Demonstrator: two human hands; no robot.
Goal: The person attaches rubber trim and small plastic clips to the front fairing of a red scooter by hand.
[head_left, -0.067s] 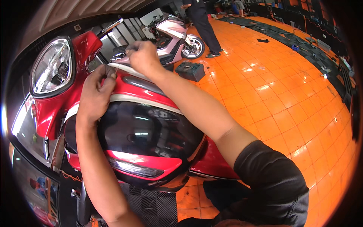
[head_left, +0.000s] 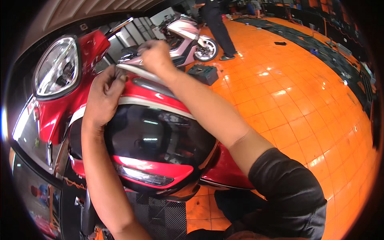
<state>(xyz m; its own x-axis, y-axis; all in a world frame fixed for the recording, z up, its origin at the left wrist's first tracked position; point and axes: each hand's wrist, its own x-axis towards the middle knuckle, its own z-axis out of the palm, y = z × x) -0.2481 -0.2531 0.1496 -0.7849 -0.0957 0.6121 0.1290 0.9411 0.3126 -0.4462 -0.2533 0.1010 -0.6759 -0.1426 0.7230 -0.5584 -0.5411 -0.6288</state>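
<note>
Cream curved trim strip (head_left: 138, 72) edges glossy red scooter panel (head_left: 130, 90); long axis slants down rightward, passing behind right forearm. Left hand (head_left: 105, 98) nearer, at strip's left end, thumb and fingertips together; right hand (head_left: 157, 58) higher, fingers curled. Whether 2 hands pinch anything: cannot tell.

I had two hands in view, one left hand (head_left: 103, 96) and one right hand (head_left: 156, 58). I could make out two scooters: one red scooter (head_left: 160, 128), on which I counted one headlight (head_left: 57, 69) and one lamp (head_left: 145, 175), and one pink scooter (head_left: 185, 50) showing one wheel (head_left: 206, 49). I saw one box (head_left: 203, 74) and two other people, one near person (head_left: 218, 26) and one far person (head_left: 256, 9).
</note>
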